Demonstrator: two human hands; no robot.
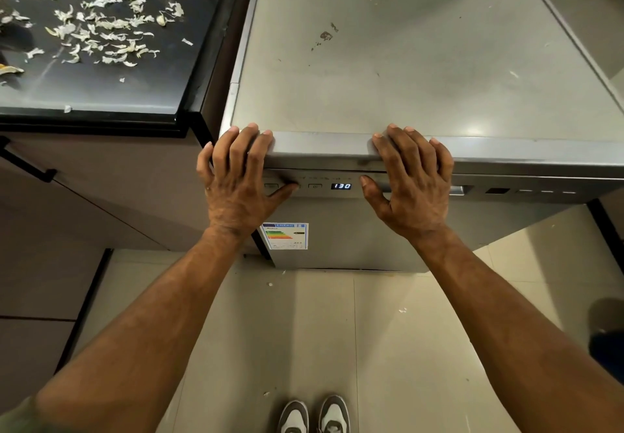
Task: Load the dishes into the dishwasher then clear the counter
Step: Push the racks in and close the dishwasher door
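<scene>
dishwasher [405, 61]: centre to 1 o'clock, front faces 6 o'clock, top front edge runs 9–3
door: closed, contents hidden
display [341, 186]: reads 130
left hand [236, 179]: grasping the top front edge near its 9 o'clock corner, fingers hooked over it, thumb on the control panel [540, 192]
right hand [413, 183]: same grasp, just to the 3 o'clock side of the display
surface [118, 95]: 10 o'clock, dark, strewn with pale scraps [101, 27]
</scene>
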